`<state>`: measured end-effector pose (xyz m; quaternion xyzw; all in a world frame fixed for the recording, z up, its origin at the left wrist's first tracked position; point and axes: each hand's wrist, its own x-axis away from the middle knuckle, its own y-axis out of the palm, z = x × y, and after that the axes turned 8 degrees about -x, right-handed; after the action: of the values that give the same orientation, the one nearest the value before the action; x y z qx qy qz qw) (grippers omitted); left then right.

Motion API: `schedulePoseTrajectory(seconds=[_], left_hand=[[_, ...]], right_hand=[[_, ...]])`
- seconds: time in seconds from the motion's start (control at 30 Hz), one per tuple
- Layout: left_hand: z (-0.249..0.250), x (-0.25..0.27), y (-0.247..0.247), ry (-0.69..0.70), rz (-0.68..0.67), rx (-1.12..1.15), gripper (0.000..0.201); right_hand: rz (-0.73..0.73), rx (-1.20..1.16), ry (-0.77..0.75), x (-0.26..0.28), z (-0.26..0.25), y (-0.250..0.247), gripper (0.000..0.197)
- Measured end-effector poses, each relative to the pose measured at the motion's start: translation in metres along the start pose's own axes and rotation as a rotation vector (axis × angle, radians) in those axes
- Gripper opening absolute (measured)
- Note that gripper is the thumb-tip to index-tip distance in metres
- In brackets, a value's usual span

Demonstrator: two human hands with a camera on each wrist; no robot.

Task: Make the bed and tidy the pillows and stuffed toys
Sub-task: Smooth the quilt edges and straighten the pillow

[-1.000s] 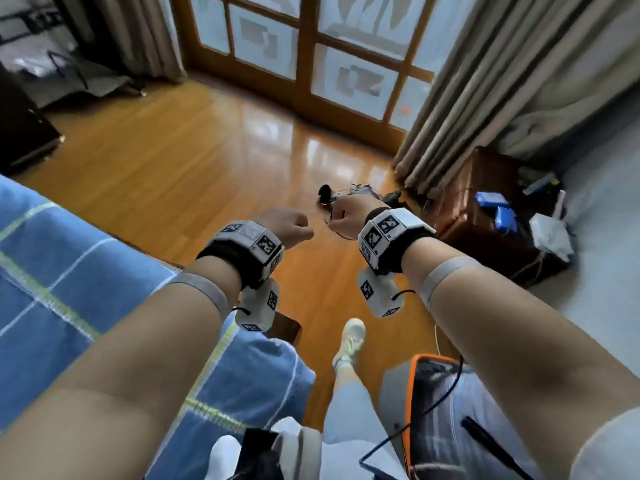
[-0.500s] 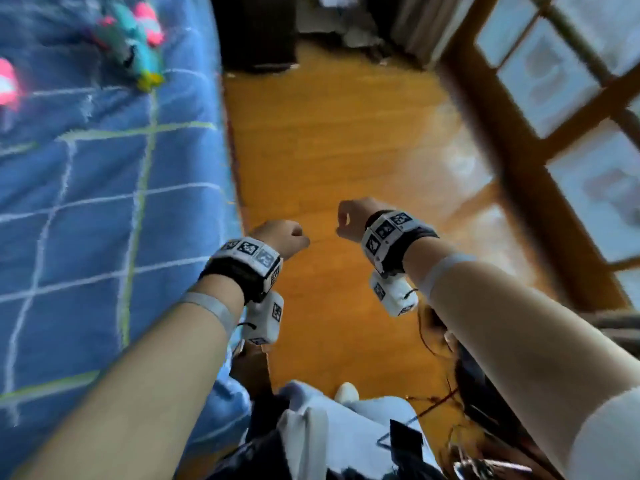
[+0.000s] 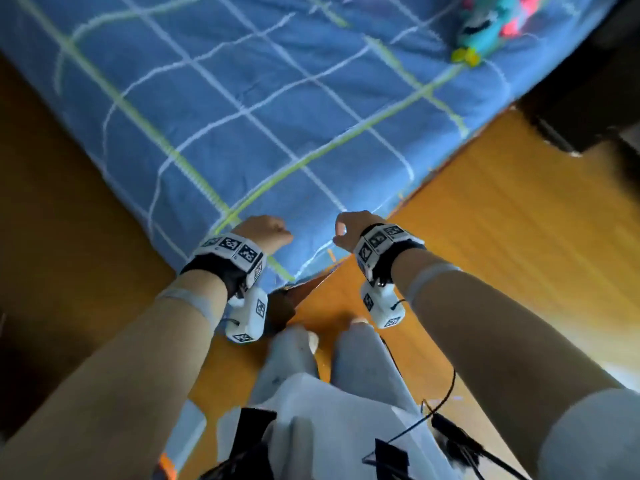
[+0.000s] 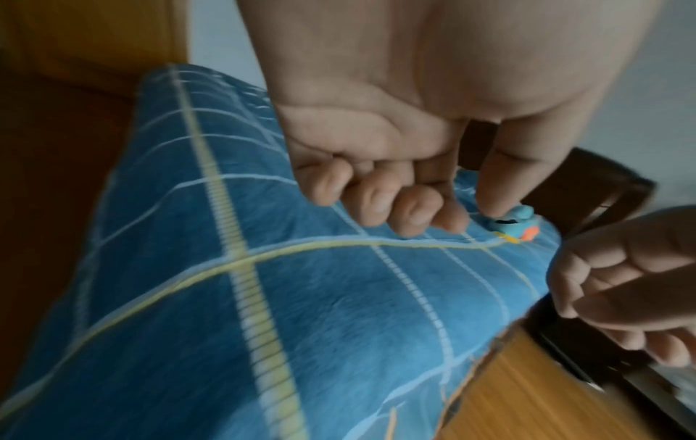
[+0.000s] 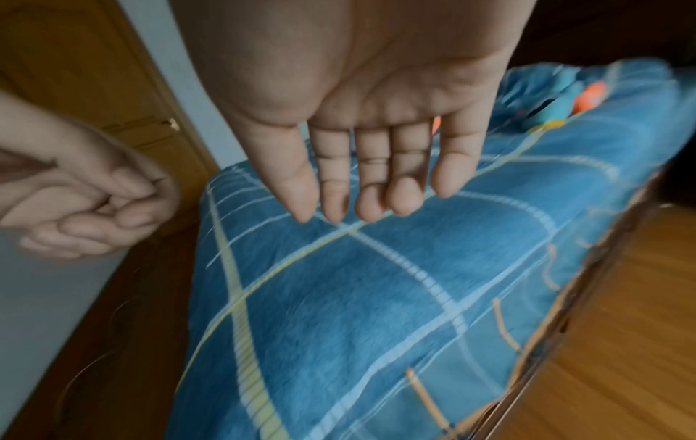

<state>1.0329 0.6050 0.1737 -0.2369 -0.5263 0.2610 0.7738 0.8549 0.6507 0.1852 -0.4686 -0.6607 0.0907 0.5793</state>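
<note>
At the corner of the bed: both hands hang over the blue fleece blanket with white and yellow-green check lines (image 3: 242, 109), which lies spread across the mattress, its corner just in front of the person's knees.
Left hand (image 3: 265, 232): fingers curled into the palm, holding nothing; the left wrist view shows the fingertips (image 4: 376, 205) tucked under and clear of the blanket.
Right hand (image 3: 349, 226): the head view makes it look loosely curled, but the right wrist view shows the fingers (image 5: 371, 178) nearly straight and together, palm down above the blanket, gripping nothing; whether the tips touch the fleece cannot be told.
Stuffed toy: a teal plush with pink patches and yellow feet (image 3: 491, 26) lies on the blanket at the far right side of the bed, well apart from both hands, blurred in every view; in the left wrist view it appears small, beyond the thumb (image 4: 508, 226).
Floor: glossy orange wooden boards (image 3: 519, 237) run along the right of the bed.
Furniture: a dark wooden piece (image 3: 588, 98) stands past the bed's far right edge.
Only in the wrist views: a pale wall and a yellow-brown wooden panel (image 5: 113, 89) beyond the bed.
</note>
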Motion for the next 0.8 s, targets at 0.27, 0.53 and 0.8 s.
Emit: schedulePoseTrajectory(seconds=[0.27,0.53,0.8], left_hand=[[-0.055,-0.045,0.144,-0.358,0.044,0.281,0.023],[-0.059,-0.104,0.22,-0.519,0.551,0.152,0.083],[-0.064,-0.106,0.192,-0.485,0.593,0.11,0.022]], right_hand=[[-0.255,0.269,-0.23,-0.109,0.034,0.097,0.054],[0.117,0.404,-0.463,-0.166,0.065,0.133,0.08],[0.168,0.245,-0.478,-0.181,0.046,0.133,0.033]])
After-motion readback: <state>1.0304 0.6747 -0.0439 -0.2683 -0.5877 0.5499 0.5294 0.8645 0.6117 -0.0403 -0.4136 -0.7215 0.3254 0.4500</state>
